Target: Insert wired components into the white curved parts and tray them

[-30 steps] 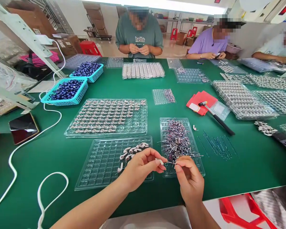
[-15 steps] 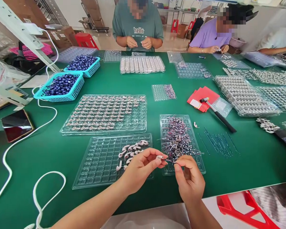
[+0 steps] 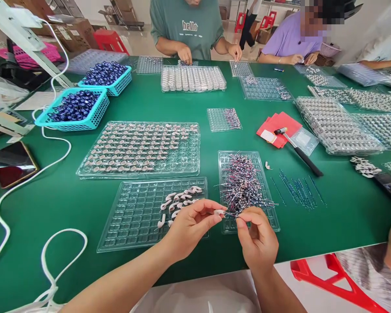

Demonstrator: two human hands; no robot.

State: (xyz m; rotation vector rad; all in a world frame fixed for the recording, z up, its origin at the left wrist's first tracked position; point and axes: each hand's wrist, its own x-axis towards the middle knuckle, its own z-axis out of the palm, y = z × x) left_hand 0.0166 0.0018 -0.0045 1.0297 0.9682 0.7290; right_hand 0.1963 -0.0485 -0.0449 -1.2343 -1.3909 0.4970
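My left hand (image 3: 195,221) pinches a white earbud shell (image 3: 219,212) between thumb and fingers. Thin wires (image 3: 232,214) run from the shell across to my right hand (image 3: 259,237), whose thumb and forefinger are closed on their end. Just beyond my hands, a clear tray (image 3: 226,226) carries a heap of small wired parts (image 3: 243,184). Left of it lies another clear tray (image 3: 124,217) with several loose white earbud shells (image 3: 182,198) on its right side. One single shell (image 3: 268,165) rests on the green table near the wired parts.
A filled tray of earbud shells (image 3: 133,148) lies farther back. Blue baskets (image 3: 97,117) of dark shiny pieces stand at the left, near a phone (image 3: 13,164) and white cable. A small hammer (image 3: 301,156), red packets (image 3: 286,124) and blue-green strands (image 3: 303,193) lie right. Co-workers sit opposite.
Both hands keep their pinch on the shell and wires, with only slight movement. The co-worker opposite has spread both hands apart toward trays. My view has shifted a little.
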